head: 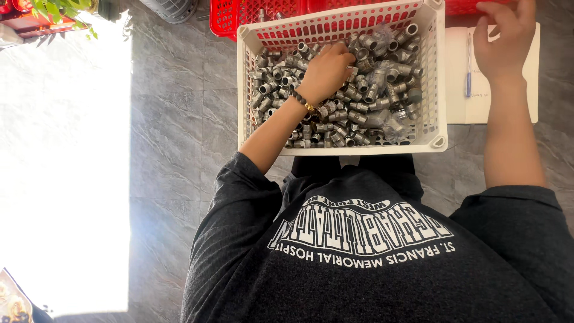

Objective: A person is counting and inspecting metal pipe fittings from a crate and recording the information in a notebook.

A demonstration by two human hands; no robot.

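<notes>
A white slotted plastic basket (341,149) on the grey tiled floor holds a pile of small grey metal pipe fittings (382,90), some in clear bags. My left hand (326,72), with a beaded bracelet (303,101) at the wrist, is down in the pile with its fingers curled around fittings. My right hand (502,39) hovers with spread fingers over the top of an open white notebook (457,96) to the right of the basket, and it holds nothing. A blue pen (468,75) lies on the notebook.
A red plastic crate (230,18) stands behind the white basket. A green plant (60,9) is at the top left. A bright sunlit patch (66,167) covers the floor on the left. My dark shirt fills the lower part of the view.
</notes>
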